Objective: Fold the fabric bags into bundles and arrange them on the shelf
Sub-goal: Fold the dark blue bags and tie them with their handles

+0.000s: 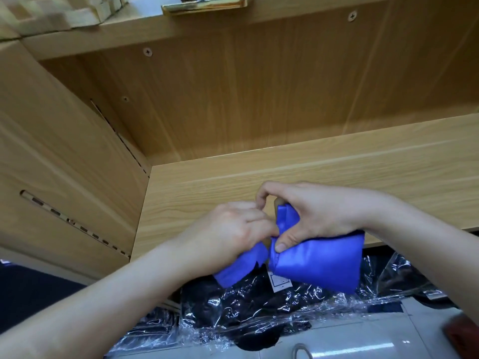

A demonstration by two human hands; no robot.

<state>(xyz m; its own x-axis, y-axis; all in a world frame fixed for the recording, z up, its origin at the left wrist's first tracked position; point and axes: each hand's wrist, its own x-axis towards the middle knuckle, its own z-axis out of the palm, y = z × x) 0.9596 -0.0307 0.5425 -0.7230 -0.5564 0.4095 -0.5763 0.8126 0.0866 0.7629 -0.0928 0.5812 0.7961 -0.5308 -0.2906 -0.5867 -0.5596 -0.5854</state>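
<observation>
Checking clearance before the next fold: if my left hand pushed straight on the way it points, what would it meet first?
The left hand points toward the right hand, so it would likely meet the blue fabric bag and that hand's thumb almost at once; the shelf board lies beyond.

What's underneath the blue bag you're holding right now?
Below the blue bag, gripped by the left hand and right hand, lie dark items in clear plastic wrap with a white label. Whatever lies straight beneath the bag is covered.
</observation>
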